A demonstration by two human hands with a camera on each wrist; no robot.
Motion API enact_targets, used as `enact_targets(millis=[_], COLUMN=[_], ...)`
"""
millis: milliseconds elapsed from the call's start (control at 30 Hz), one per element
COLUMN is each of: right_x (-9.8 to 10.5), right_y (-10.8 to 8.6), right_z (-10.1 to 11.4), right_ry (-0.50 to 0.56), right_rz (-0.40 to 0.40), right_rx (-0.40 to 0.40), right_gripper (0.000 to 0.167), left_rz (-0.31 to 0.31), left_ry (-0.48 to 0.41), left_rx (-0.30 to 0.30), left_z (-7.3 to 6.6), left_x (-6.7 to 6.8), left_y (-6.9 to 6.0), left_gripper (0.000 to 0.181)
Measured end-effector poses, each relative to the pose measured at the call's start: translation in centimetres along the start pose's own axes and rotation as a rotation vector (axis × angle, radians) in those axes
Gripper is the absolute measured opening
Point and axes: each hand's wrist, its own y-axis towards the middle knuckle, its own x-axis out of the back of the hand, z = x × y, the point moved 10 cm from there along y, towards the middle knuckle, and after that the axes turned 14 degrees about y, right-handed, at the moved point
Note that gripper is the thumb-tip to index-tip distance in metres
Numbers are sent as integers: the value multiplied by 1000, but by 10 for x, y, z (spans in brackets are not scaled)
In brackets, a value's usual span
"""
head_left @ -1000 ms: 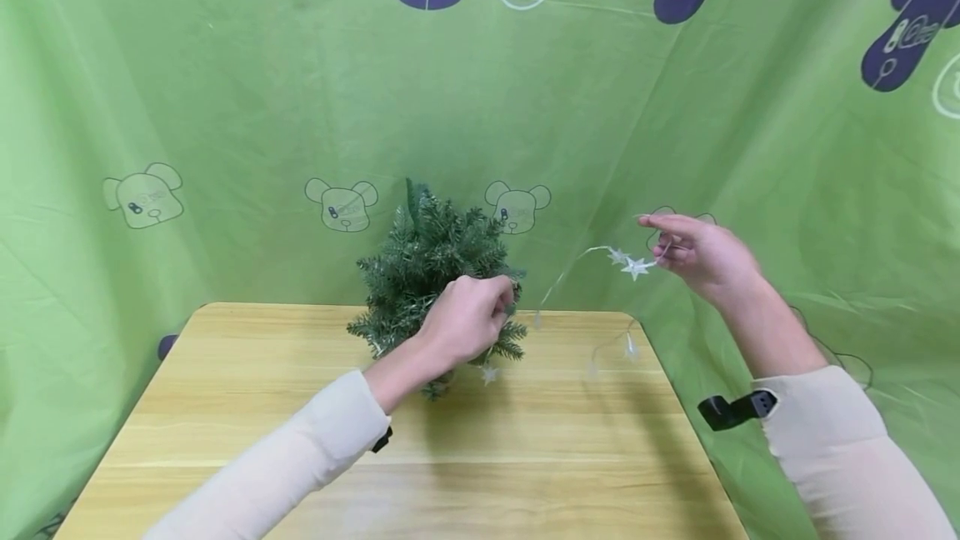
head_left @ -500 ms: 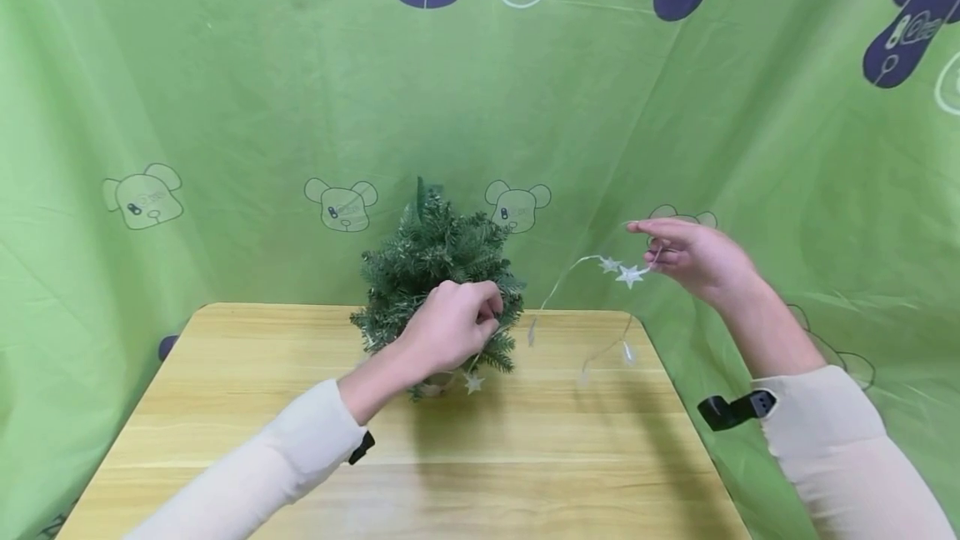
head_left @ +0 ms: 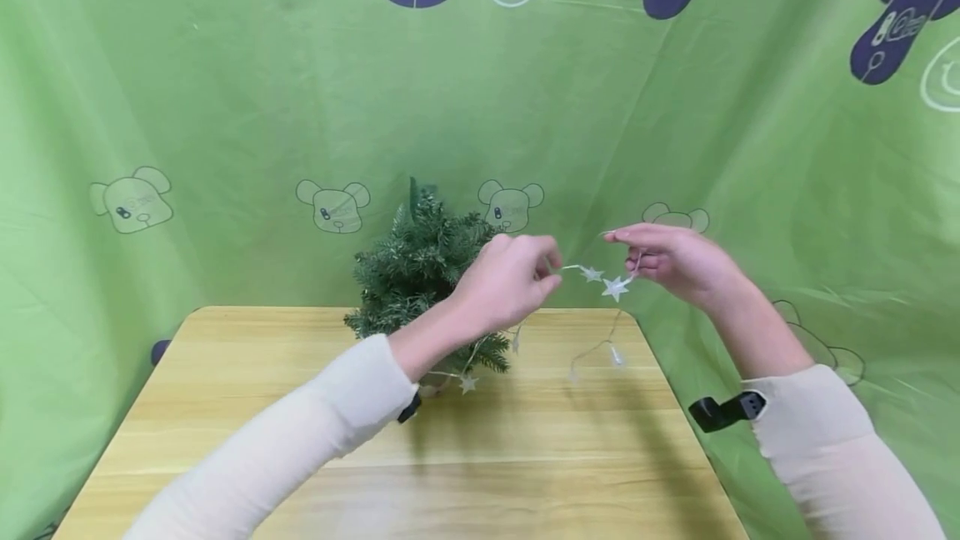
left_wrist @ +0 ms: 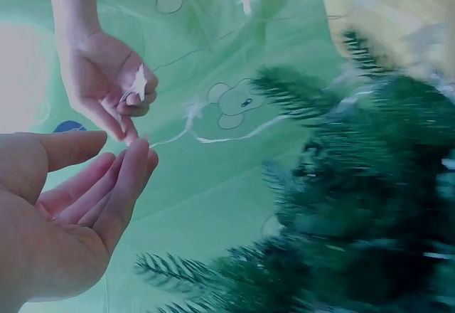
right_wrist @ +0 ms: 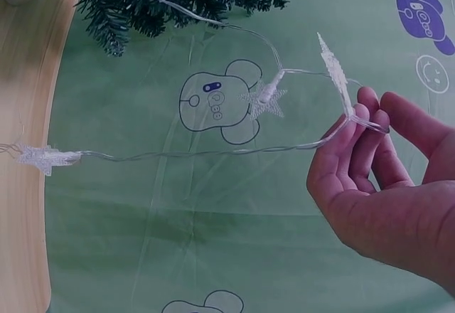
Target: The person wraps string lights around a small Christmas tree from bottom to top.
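Holding a string of star lights (head_left: 616, 288) in our right hand (head_left: 681, 261), we are curling some of its fingers round the thin clear wire, while the forefinger is stretching out almost straight towards our other hand. Our left hand (head_left: 506, 282) is hovering in front of the right side of the tree (head_left: 408, 261), its thumb standing apart from loosely bent fingers. Those fingertips are coming very near the wire, and we cannot tell whether they are touching it. Two stars are hanging close together on the string between our hands, just beside the right one. A lower length is dangling beneath our right hand, carrying another star above the wooden table (head_left: 562, 473). More of the string is running by the tree's lower branches, where one star is showing in front of its base. The tree is standing upright near the table's far edge. Behind it, a green curtain (head_left: 225, 107) is bearing purple shapes and outlined bear heads. Pale sleeves (head_left: 817, 432) are covering our forearms, and a black device (head_left: 723, 413) is sitting at the right cuff.
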Motion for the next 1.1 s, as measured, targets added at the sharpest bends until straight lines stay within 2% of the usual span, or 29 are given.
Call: enact_targets(millis=[100, 267, 367, 467, 700, 933, 1100], right_x=[-5, -13, -17, -18, -15, -14, -16], right_y=[0, 1, 2, 3, 2, 2, 2], right_z=[0, 0, -1, -1, -4, -6, -5], right_ry=[-23, -36, -34, -32, -52, -62, -66], right_rz=[24, 59, 62, 54, 43, 37, 34], right_rx=[5, 0, -13, -28, -40, -60, -64], right_gripper=[19, 21, 20, 18, 17, 16, 15], left_rz=[-6, 35, 41, 43, 88, 149, 159], left_ry=[-26, -70, -80, -67, -76, -131, -134], left_rx=[19, 139, 199, 221, 207, 223, 232], left_z=[-7, -5, -3, -3, -3, 3, 8], left_x=[2, -3, -4, -6, -15, -22, -25], left_y=[20, 47, 60, 68, 76, 77, 76], left_gripper=[20, 31, 35, 31, 8, 5, 7])
